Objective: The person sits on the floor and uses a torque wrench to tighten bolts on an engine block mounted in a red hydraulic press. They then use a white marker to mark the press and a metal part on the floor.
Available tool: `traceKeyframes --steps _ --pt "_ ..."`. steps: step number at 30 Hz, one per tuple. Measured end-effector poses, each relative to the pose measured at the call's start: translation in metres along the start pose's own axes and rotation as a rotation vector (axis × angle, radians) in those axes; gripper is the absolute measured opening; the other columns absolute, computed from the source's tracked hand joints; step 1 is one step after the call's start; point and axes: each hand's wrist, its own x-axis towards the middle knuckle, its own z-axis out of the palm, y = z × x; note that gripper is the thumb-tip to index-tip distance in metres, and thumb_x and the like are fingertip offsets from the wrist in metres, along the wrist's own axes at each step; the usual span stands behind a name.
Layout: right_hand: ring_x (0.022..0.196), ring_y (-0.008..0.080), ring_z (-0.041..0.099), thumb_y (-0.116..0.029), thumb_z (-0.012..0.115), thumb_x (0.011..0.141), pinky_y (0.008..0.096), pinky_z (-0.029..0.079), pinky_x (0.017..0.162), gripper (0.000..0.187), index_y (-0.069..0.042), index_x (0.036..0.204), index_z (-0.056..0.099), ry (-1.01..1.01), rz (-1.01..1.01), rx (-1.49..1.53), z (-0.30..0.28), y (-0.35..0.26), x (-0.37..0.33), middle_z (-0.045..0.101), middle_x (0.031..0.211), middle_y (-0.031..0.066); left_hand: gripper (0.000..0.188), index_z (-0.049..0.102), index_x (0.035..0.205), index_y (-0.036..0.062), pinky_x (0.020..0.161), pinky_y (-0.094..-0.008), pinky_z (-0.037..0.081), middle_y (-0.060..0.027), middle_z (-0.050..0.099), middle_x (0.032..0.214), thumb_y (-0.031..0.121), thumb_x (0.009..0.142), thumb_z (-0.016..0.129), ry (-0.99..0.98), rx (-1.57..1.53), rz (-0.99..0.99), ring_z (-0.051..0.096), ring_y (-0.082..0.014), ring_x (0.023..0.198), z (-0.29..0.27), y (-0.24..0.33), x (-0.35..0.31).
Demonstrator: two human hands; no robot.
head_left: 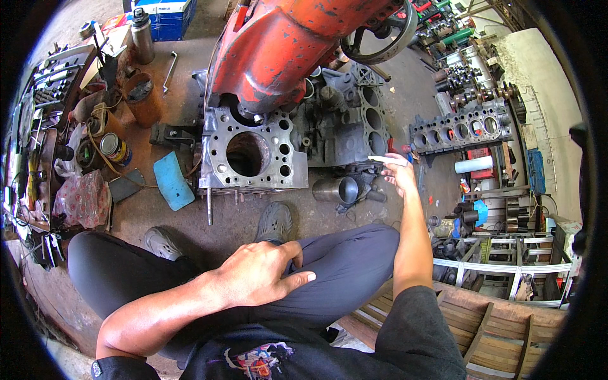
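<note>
My left hand [259,271] rests on my dark-trousered leg, its thumb and index finger apart and nothing seen in it. The other fingers are partly hidden. On the right, my right hand [400,173] is raised with a slim white stick [381,159] pinched between its fingers; what kind of stick cannot be told. Beyond my shoes stands a grey engine block [294,170] with a large open bore. A worn red machine head [269,57] comes down onto its far part. A second, darker engine block [354,136] sits beside it, behind the white stick.
A metal cylinder sleeve [335,190] lies near the blocks. Farther right is a long engine block [462,132]. On the left are a rusty can [140,98], a blue sheet [173,180], a steel bottle [142,37] and a tool tray [63,79]. A handwheel [408,35] juts out above.
</note>
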Motion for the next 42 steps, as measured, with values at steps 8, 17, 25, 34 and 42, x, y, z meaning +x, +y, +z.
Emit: traceKeyframes --steps 8,17,25,34,42 --pt "0.079 0.0211 0.068 -0.008 0.059 0.094 0.0354 0.054 0.068 0.035 -0.006 0.129 0.060 -0.112 0.030 0.211 -0.001 0.003 -0.015 0.069 0.103 0.0093 0.044 0.064 0.100 0.0030 0.069 -0.0452 0.056 -0.0125 0.065 0.065 0.047 0.094 0.065 -0.020 0.026 -0.009 0.071 -0.0335 0.070 0.001 -0.001 0.001" --pt "0.076 0.0220 0.068 -0.014 0.060 0.095 0.0336 0.054 0.063 0.034 -0.006 0.128 0.059 -0.024 0.036 0.203 -0.013 0.012 -0.008 0.069 0.102 0.0109 0.043 0.063 0.100 0.0013 0.071 -0.0469 0.056 -0.0159 0.064 0.063 0.044 0.095 0.063 -0.035 0.060 -0.009 0.071 -0.0353 0.070 -0.002 0.003 0.001" --pt "0.070 0.0186 0.069 -0.005 0.066 0.092 0.0307 0.056 0.058 0.031 -0.004 0.123 0.062 0.022 0.082 0.106 -0.024 0.019 -0.013 0.071 0.096 0.0113 0.040 0.063 0.102 -0.0001 0.076 -0.0487 0.057 -0.0208 0.069 0.074 0.040 0.097 0.061 -0.066 0.126 -0.026 0.072 -0.0381 0.081 -0.005 0.008 0.000" --pt "0.063 0.0131 0.066 -0.003 0.067 0.089 0.0254 0.046 0.049 0.030 -0.006 0.119 0.067 0.075 0.034 -0.163 -0.020 0.016 -0.011 0.071 0.094 0.0080 0.041 0.062 0.103 -0.0020 0.077 -0.0481 0.058 -0.0209 0.070 0.076 0.039 0.097 0.060 -0.067 0.168 0.004 0.072 -0.0389 0.082 -0.002 0.005 0.000" --pt "0.064 0.0094 0.063 0.002 0.071 0.081 0.0230 0.043 0.052 0.039 -0.007 0.119 0.070 0.080 -0.086 -0.405 -0.016 0.012 -0.010 0.071 0.090 0.0047 0.041 0.060 0.101 -0.0025 0.074 -0.0490 0.058 -0.0229 0.069 0.074 0.038 0.098 0.060 -0.033 0.224 0.043 0.072 -0.0398 0.079 0.003 0.001 -0.001"
